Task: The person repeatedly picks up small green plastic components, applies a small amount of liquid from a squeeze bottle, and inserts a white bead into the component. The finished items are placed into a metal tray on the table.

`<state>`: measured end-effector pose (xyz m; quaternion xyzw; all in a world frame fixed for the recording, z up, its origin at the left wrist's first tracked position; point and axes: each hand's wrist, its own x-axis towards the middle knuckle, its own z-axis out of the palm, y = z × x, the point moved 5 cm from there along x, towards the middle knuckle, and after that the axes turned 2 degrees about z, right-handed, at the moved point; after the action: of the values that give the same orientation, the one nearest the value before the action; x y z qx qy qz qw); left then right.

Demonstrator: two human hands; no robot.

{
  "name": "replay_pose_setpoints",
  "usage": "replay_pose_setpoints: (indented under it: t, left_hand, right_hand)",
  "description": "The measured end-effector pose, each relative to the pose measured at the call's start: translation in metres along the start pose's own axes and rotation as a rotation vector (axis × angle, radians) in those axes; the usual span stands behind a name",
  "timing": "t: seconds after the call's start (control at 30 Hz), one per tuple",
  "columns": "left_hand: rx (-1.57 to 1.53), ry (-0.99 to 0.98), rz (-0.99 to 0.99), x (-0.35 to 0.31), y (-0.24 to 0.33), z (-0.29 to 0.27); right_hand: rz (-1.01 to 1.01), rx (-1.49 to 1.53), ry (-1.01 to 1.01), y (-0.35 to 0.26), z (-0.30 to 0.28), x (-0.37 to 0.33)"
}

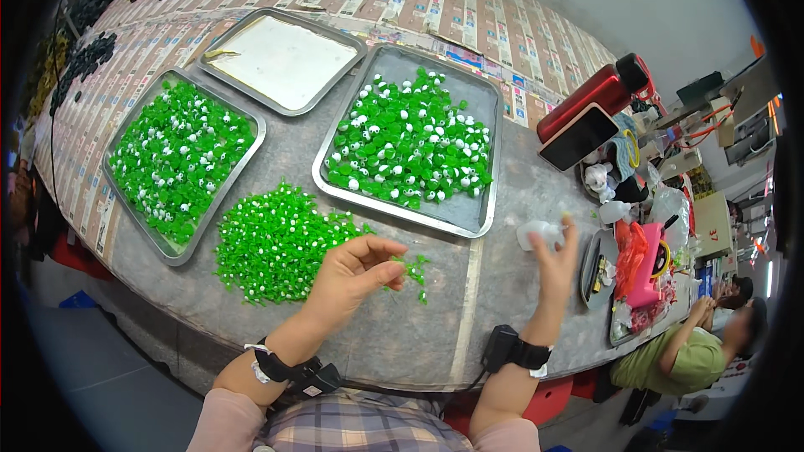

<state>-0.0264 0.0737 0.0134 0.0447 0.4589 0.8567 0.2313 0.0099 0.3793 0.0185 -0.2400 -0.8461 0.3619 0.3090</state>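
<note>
My left hand point(356, 276) hovers at the right edge of a heap of small green plastic pieces with white tips point(272, 243). Its fingers are loosely bent, and a gap shows between thumb and forefinger. A few loose green pieces point(414, 269) lie beside the fingertips. My right hand point(554, 264) is raised with thumb and fingers spread, next to a small whitish translucent bottle point(536, 234); it partly covers the bottle and does not seem to grip it. Dark straps with small boxes sit on both wrists.
Green-and-white pieces fill a left metal tray point(261, 128) and a larger middle tray point(490, 222). Behind stands a tray with a white sheet point(289, 59). At right are a red flask point(582, 100), a phone point(578, 136), a pink holder point(645, 272) and clutter. A person in green point(682, 360) sits beyond.
</note>
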Motion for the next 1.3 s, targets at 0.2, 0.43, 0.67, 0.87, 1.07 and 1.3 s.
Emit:
replay_pose_setpoints:
  t: [0.2, 0.43, 0.67, 0.87, 1.07, 1.3]
  left_hand:
    - [-0.108, 0.001, -0.124, -0.001, -0.01, -0.002]
    - [-0.235, 0.017, -0.215, 0.001, -0.014, -0.006]
    - [-0.281, 0.003, -0.239, 0.002, -0.017, -0.005]
    - [-0.285, 0.002, -0.241, 0.002, -0.018, -0.004]
    - [-0.284, -0.003, -0.244, 0.002, -0.017, -0.003]
    - [-0.282, -0.005, -0.25, 0.001, -0.018, -0.004]
  right_hand:
    - [0.147, 0.479, -0.167, -0.026, 0.016, -0.011]
    - [-0.106, 0.6, -0.033, -0.119, -0.001, -0.05]
    - [-0.171, 0.661, -0.018, -0.135, 0.011, -0.073]
    - [-0.222, 0.455, -0.051, -0.148, 0.015, -0.081]
    - [-0.363, 0.536, -0.093, -0.143, 0.016, -0.079]
    - [-0.309, 0.571, -0.03, -0.137, 0.012, -0.077]
